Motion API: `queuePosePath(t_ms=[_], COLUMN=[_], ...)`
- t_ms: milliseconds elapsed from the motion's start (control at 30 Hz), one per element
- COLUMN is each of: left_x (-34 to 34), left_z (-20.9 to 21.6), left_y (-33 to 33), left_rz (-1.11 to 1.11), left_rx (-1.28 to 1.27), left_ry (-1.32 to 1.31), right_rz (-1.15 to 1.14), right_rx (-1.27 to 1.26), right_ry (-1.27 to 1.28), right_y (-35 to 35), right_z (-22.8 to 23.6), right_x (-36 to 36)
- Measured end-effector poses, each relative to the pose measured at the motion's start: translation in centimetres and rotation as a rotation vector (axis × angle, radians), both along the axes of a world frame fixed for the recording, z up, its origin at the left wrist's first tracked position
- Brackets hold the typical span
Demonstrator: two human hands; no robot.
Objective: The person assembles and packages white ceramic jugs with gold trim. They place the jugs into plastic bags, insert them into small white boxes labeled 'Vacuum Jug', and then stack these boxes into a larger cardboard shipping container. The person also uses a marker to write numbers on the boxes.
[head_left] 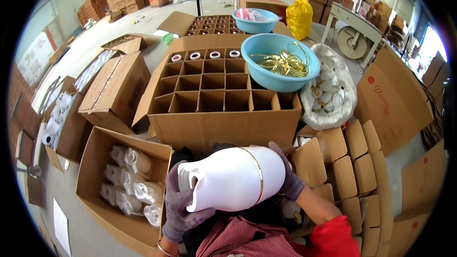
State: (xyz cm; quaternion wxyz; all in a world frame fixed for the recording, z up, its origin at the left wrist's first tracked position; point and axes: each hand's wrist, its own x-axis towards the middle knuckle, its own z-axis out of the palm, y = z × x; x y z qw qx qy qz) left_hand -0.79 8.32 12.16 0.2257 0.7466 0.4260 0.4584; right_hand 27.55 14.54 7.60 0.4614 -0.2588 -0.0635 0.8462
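Observation:
A white thermos-jug body (233, 178) with a thin gold band lies on its side across my lap. Its notched, open-mouthed end points left. My left hand (178, 204), in a grey glove, is closed round that end, with the thumb at the lower side. My gloved right hand (291, 176) clasps the rounded right end, its fingers partly hidden behind the body. Just beyond the jug stands a large divided carton (223, 126), with several white-rimmed pieces in its far row of cells.
At left, an open carton (97, 204) holds several plastic-wrapped white pieces. Cardboard dividers (347, 181) stand at right. A blue basin (257, 74) of gold bands rests on the divided carton's corner. Beside it is a white sack (350, 100) of small white parts.

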Motion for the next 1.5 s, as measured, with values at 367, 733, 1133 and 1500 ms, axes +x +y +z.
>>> queuePosePath(t_ms=[367,733,1133,1500], left_x=[-1.1,-1.5,-2.5,-9.1], left_z=[-6.2,-5.9,-6.9,-13.8], left_y=[-1.1,-0.9,-2.3,-8.1], left_rz=[0.370,0.180,0.003,0.572], left_rx=[-0.463,-0.421,-0.591,-0.379], left_ry=[-0.476,-0.526,-0.976,-0.376], right_rz=[-0.329,-0.191,-0.015,0.367], right_rx=[0.880,1.758,1.920,0.690], right_ry=[-0.694,-1.224,-1.576,-0.713], right_y=[-0.4,0.0,-0.2,3.4], right_z=[0.6,8.2,11.1,1.2], right_x=[-2.1,-1.3,-0.9,-0.2])
